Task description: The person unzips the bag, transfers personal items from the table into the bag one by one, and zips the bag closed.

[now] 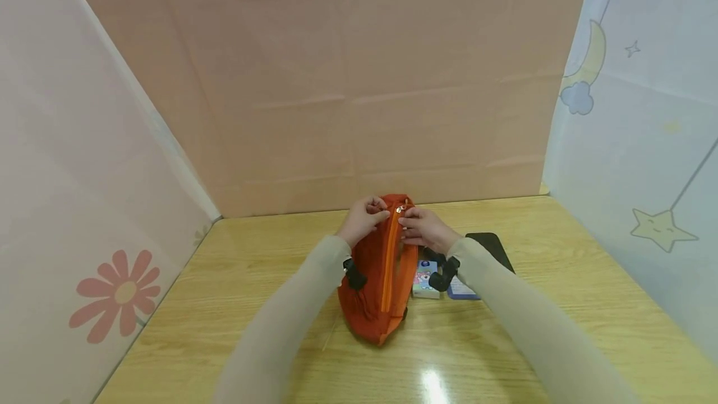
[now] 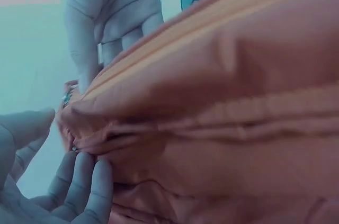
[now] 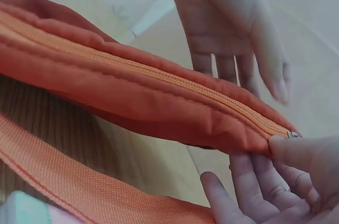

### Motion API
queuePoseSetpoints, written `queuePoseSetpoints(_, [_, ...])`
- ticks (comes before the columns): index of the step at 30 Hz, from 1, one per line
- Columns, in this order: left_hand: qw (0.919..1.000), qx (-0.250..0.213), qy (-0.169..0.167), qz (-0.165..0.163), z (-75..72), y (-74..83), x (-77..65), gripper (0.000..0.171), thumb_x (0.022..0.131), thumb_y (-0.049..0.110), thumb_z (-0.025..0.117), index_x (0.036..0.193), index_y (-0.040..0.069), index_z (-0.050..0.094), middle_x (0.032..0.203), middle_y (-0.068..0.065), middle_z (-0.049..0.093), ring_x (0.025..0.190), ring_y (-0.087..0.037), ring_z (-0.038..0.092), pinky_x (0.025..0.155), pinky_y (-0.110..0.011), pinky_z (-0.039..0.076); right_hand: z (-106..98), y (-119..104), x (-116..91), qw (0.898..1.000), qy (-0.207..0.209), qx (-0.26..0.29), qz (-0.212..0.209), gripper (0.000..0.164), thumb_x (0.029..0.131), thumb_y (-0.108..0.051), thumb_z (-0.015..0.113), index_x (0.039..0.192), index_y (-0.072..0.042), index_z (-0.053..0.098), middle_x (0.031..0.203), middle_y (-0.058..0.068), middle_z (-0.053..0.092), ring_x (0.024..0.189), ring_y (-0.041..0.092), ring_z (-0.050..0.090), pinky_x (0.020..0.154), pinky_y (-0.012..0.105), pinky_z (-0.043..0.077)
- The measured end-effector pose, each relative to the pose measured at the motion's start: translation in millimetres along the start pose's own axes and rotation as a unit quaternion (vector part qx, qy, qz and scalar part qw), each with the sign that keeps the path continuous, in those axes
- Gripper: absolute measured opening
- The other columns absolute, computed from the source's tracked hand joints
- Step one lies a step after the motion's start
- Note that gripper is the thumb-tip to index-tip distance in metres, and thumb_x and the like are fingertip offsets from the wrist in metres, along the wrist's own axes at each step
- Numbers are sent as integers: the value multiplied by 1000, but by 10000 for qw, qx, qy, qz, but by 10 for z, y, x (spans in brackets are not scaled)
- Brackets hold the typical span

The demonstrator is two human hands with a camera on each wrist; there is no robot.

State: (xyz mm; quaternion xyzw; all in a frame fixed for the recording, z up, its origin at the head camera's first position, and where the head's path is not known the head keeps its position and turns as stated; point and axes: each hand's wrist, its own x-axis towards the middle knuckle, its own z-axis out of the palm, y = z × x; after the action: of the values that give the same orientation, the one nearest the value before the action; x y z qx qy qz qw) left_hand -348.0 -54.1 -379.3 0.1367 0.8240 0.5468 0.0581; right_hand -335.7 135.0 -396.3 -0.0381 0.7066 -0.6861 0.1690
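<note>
An orange fabric waist bag (image 1: 361, 292) stands upright on the table, its long zipper (image 1: 389, 260) running toward me. The zipper is closed along the length seen in the right wrist view, with the metal slider (image 3: 293, 134) at the far end. My right hand (image 1: 426, 229) pinches the bag's end beside that slider, thumb on the near side and fingers under it. On the other side, my left hand (image 1: 361, 222) touches the bag with fairly straight fingers (image 2: 79, 181), its thumb held away from the cloth. A wide orange strap (image 3: 106, 181) hangs along the bag's right side.
Right of the bag lie a small cartoon-printed box (image 1: 425, 282), a blue-edged card-like item (image 1: 463, 290) and a black flat object (image 1: 490, 248), partly covered by my right arm. Fabric-covered walls stand behind and on both sides of the wooden table (image 1: 247, 267).
</note>
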Motion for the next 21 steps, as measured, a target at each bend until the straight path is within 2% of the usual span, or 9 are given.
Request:
queuePoseSetpoints(3, [9999, -147, 65, -20, 19, 32, 49, 13, 93, 15, 65, 105, 11, 65, 98, -9, 61, 82, -24, 60, 80, -47, 53, 15, -24, -6, 10000, -44, -34, -75, 25, 102, -14, 48, 121, 2, 44, 105, 9, 57, 87, 18, 64, 97, 51, 46])
queuePoseSetpoints(9, [9994, -270, 159, -148, 60, 30, 64, 15, 88, 13, 70, 104, 12, 70, 102, -9, 65, 82, -19, 62, 79, -40, 55, 31, -28, -38, 9998, -133, -60, -111, 27, 102, -13, 46, 124, 3, 42, 111, 12, 55, 93, 22, 64, 99, 54, 43])
queuePoseSetpoints(17, [9993, -285, 247, 43, 84, 17, 58, 16, 88, 6, 70, 102, 8, 74, 102, -10, 68, 82, -18, 64, 79, -35, 56, 20, -20, -41, 9993, -285, -171, -180, 35, 103, -14, 45, 132, 5, 39, 126, 20, 52, 99, 24, 64, 99, 54, 43])
queuePoseSetpoints(21, [9983, -517, 276, 60, 87, -16, 64, 16, 89, 6, 68, 104, 6, 74, 104, -10, 70, 81, -17, 64, 81, -38, 55, 2, -22, -40, 9988, -350, -296, -188, 36, 103, -15, 46, 132, 5, 39, 127, 21, 52, 102, 26, 64, 98, 53, 45])
